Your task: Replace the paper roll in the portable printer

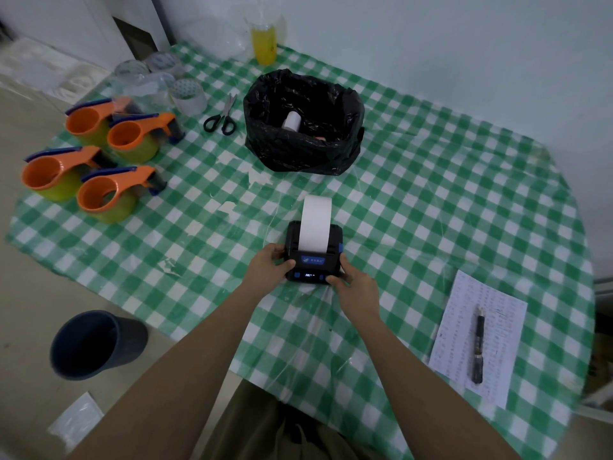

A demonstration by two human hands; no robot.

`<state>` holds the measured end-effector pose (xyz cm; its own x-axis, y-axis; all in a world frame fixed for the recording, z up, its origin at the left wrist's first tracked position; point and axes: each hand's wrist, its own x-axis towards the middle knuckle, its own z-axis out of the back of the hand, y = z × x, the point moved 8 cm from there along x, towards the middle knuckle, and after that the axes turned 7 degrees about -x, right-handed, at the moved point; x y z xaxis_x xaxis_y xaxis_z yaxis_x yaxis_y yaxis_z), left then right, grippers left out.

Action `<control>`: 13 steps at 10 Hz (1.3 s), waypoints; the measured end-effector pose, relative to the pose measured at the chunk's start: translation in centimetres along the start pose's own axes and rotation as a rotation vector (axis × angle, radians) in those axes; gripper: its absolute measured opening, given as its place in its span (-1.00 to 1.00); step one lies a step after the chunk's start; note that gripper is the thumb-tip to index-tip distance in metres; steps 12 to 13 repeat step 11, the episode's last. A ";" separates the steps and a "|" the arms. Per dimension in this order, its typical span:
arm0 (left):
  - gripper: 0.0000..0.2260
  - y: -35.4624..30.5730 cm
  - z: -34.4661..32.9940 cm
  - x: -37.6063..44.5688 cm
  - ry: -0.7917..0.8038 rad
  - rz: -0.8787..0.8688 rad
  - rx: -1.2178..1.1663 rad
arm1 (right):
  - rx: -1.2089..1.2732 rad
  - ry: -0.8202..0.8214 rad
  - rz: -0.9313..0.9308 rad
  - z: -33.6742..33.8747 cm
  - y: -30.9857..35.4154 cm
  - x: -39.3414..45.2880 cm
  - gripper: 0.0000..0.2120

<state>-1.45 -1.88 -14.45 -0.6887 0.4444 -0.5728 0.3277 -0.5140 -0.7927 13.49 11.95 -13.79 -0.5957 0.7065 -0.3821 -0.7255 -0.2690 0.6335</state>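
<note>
The black portable printer lies on the green checked tablecloth, its small display lit at the near end. A wide strip of white paper comes out of its slot and curls away over the far side. My left hand grips the printer's left side. On its right near corner rests my right hand, thumb beside the front panel. Another white paper roll stands inside the black bag farther back.
Several orange tape dispensers and clear tape rolls crowd the left. Scissors lie beside the bag, a yellow bottle behind it. A printed sheet with a pen lies at right. A dark bin stands on the floor.
</note>
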 end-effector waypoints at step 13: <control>-0.58 -2.5 -0.2 -0.9 0.015 0.033 0.125 | 0.242 0.006 -0.146 1.1 1.3 -0.6 -0.48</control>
